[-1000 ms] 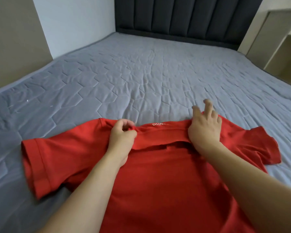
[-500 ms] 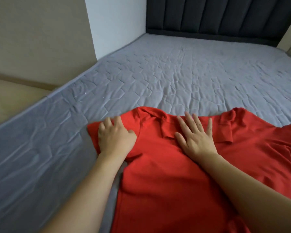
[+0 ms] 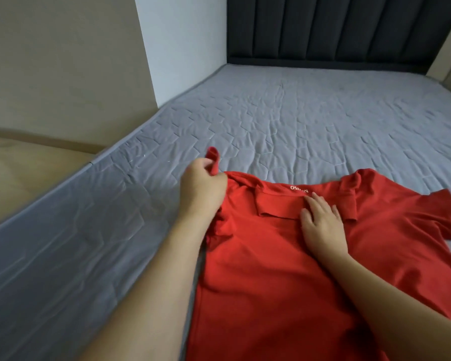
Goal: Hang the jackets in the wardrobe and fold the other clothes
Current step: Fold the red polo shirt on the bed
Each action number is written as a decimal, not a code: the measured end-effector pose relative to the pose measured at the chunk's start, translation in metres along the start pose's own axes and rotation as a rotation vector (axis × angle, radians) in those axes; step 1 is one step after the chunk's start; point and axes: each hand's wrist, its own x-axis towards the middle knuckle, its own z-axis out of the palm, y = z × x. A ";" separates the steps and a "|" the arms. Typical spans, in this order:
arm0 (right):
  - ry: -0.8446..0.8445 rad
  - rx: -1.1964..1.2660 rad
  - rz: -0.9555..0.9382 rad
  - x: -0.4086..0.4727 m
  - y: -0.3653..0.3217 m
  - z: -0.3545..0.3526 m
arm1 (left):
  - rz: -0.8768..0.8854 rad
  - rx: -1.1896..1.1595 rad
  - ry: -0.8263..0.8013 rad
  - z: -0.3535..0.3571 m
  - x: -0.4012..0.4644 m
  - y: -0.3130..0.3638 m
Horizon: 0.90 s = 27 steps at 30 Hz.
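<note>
My left hand (image 3: 202, 190) pinches a bunched fold of the red polo shirt (image 3: 284, 269) at its left shoulder, a tip of red cloth standing up just beyond my curled fingers (image 3: 206, 165). My right hand (image 3: 320, 222) lies flat with straight fingers on the shirt just below the collar (image 3: 279, 201), the white neck label just beyond the fingertips. The shirt lies spread on the grey quilted mattress (image 3: 310, 121), its body running back under both forearms toward me and its right sleeve out beyond my right hand.
</note>
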 end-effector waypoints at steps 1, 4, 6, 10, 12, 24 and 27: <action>0.039 -0.008 0.045 -0.001 0.001 -0.001 | 0.090 -0.011 -0.143 0.016 -0.005 0.009; 0.012 -0.102 0.024 -0.001 -0.001 0.004 | 0.317 0.225 -0.403 0.064 -0.018 0.013; 0.031 -0.057 0.029 0.001 0.000 0.006 | 0.342 0.366 -0.371 0.084 -0.024 -0.002; 0.151 0.249 0.150 0.006 0.005 0.001 | 0.364 0.674 -0.497 0.117 -0.053 -0.047; 0.193 0.335 0.198 0.007 0.003 -0.002 | 0.331 0.709 -0.487 0.126 -0.053 -0.052; 0.497 0.141 0.732 0.005 0.094 -0.131 | 0.240 0.953 -0.359 0.147 -0.057 0.005; 0.324 0.254 1.220 0.003 0.144 -0.156 | 0.501 0.724 -0.268 0.190 -0.082 0.039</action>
